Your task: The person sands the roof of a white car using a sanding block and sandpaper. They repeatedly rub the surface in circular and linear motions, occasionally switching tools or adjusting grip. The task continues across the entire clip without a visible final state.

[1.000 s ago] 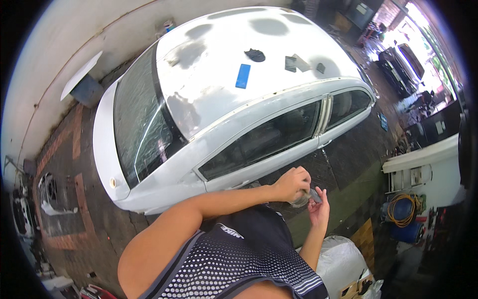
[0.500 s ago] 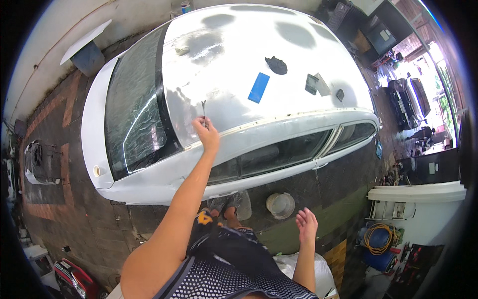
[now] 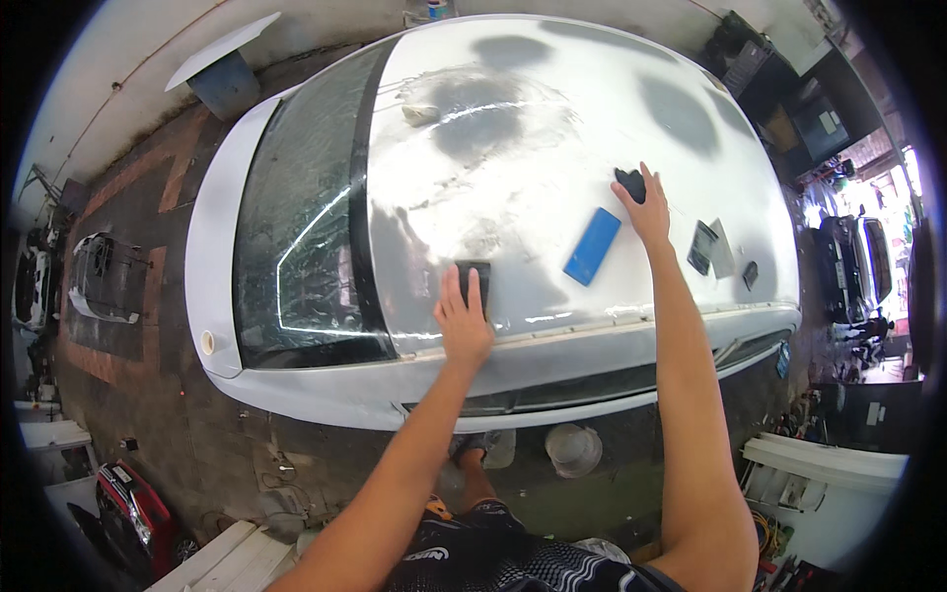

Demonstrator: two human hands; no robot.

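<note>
Both of my hands are at the white car roof [image 3: 552,128], which has grey patches. Under the fingers of my left hand [image 3: 466,331] is a dark flat pad [image 3: 477,286], pressed against the roof near the windshield edge; the palm side is hidden. Further right, my right hand [image 3: 647,215] has its thumb and fingers around a crumpled black cloth [image 3: 627,184]. Between the hands lies a blue rectangular block [image 3: 593,247], touched by neither.
Right of my right arm lie a dark sheet [image 3: 701,247], a pale sheet [image 3: 724,251] and a small dark piece [image 3: 751,275]. A light-coloured lump [image 3: 421,115] rests near the windshield [image 3: 301,217]. A bucket [image 3: 573,451] stands on the floor beside the car.
My right hand has come up from beside my body to the black cloth. The left hand's pad, seen edge-on before, now lies flat on the roof. The whole view has shifted.
</note>
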